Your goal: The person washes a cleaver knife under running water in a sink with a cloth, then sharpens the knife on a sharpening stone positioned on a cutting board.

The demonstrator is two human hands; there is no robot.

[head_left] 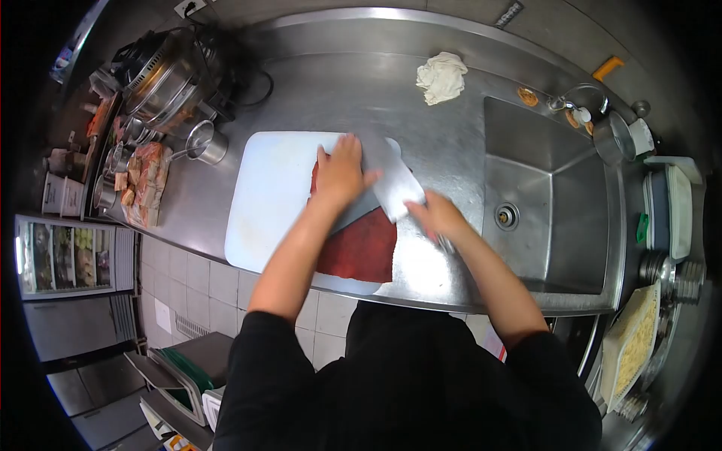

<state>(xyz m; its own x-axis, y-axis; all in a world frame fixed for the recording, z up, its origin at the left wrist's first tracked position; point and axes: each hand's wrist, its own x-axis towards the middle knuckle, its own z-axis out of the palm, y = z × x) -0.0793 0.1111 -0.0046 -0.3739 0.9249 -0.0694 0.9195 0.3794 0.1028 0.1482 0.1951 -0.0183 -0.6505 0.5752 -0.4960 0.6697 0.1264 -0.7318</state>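
My right hand (438, 216) is closed around a broad-bladed cleaver (398, 184), whose blade is blurred by motion and slants up and left past the board's right side. My left hand (342, 171) lies with its fingers stretched forward and thumb out, over a dark red, flat sheet (359, 252) of a material I cannot identify. A grey, straight-edged strip (353, 214) crosses the sheet below my left hand; whether it is metal or shadow is unclear. Under the sheet is a white cutting board (259, 195). The sheet's right edge reaches past the board onto the steel counter.
A crumpled white cloth (441, 77) lies at the back of the steel counter (331, 90). To the right is a sink (526, 218). At left stand a metal pot (207, 143), wrapped food packs (150, 180) and a large appliance (162, 90). A tray of yellowish food (635, 342) is at lower right.
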